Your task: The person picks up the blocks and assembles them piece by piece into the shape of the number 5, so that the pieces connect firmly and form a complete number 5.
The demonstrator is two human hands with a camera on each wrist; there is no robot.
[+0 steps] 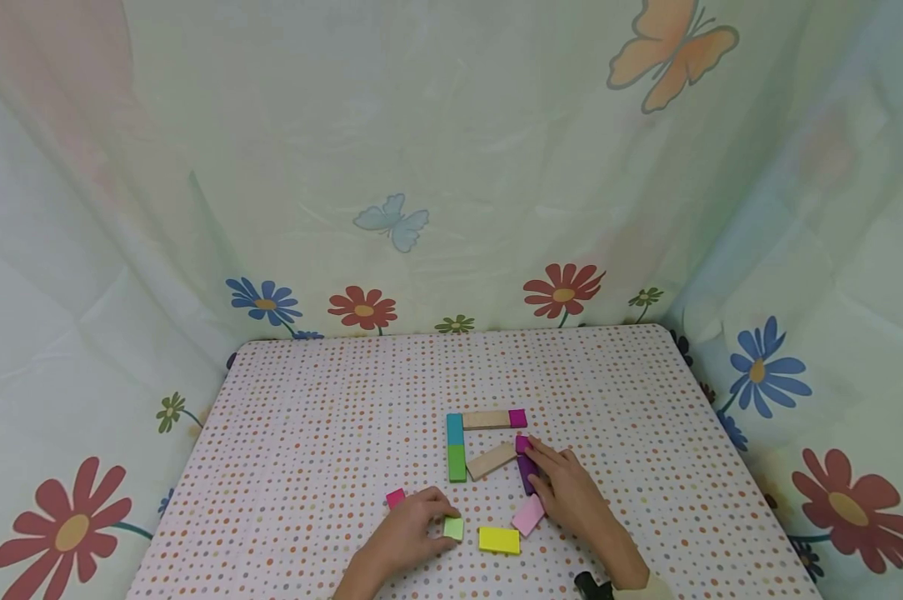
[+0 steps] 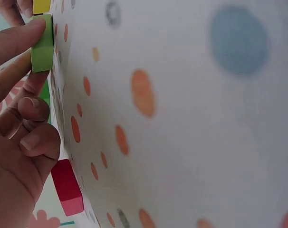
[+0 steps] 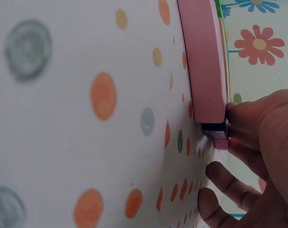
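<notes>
In the head view my left hand [image 1: 414, 533] pinches a light green block [image 1: 454, 528] between thumb and fingers, low over the spotted table; the left wrist view shows the fingertips on that light green block [image 2: 42, 45]. A red-pink block [image 1: 396, 497] lies just behind this hand. My right hand [image 1: 571, 487] rests at a dark purple block [image 1: 527, 473], thumb on its side and forefinger reaching to a magenta block [image 1: 522, 444] at its far end. A pink block [image 1: 528, 515] lies near the right thumb. Between the hands is a yellow block [image 1: 500, 540].
Behind the hands, a teal block [image 1: 455, 428] and a green block [image 1: 456, 463] stand end to end. A wooden block [image 1: 486, 420] runs right from them to another magenta block [image 1: 518, 418]. A second wooden block [image 1: 492, 460] lies slanted. Flowered cloth [image 1: 451, 167] surrounds the table [image 1: 309, 417].
</notes>
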